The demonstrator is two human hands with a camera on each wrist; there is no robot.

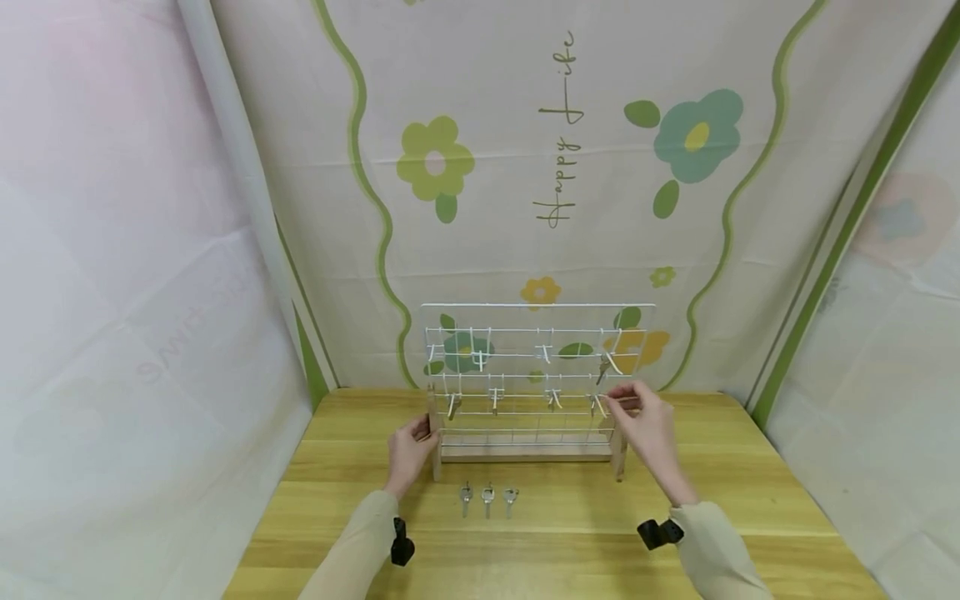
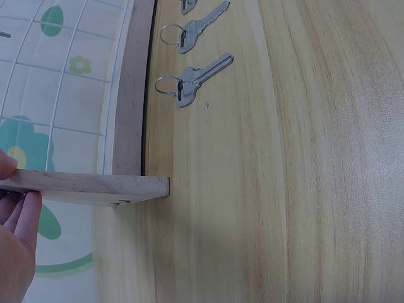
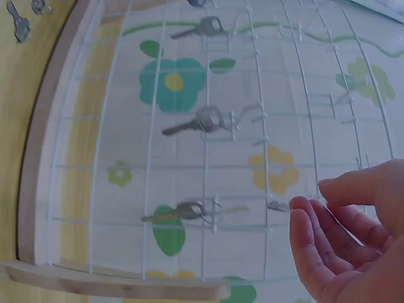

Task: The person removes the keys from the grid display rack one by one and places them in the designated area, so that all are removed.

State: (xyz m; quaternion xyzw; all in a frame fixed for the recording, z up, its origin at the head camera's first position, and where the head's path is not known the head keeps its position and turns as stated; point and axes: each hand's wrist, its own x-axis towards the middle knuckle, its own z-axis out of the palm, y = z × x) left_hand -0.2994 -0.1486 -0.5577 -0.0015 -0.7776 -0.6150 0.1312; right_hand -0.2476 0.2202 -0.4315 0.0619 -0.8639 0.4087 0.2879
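My left hand (image 1: 411,454) grips the wooden side post (image 2: 82,183) of a white wire-grid rack (image 1: 525,433), thumb on one face and fingers on the other. At the rack's right side, my right hand (image 1: 647,421) is raised close to the lower hook row, thumb and fingertips slightly apart. Beside those fingertips a key (image 3: 183,211) hangs on the right-hand lower hook. Another key (image 1: 603,367) hangs on the upper right hook; in the right wrist view my fingers hide most of it. More keys (image 3: 196,121) hang along the lower row.
Three loose keys (image 1: 488,497), with rings, lie in a row on the wooden table (image 1: 555,542) before the rack. Upper hooks (image 1: 478,358) project towards me from the grid. A flowered cloth (image 1: 480,242) hangs behind, with more cloth at both sides.
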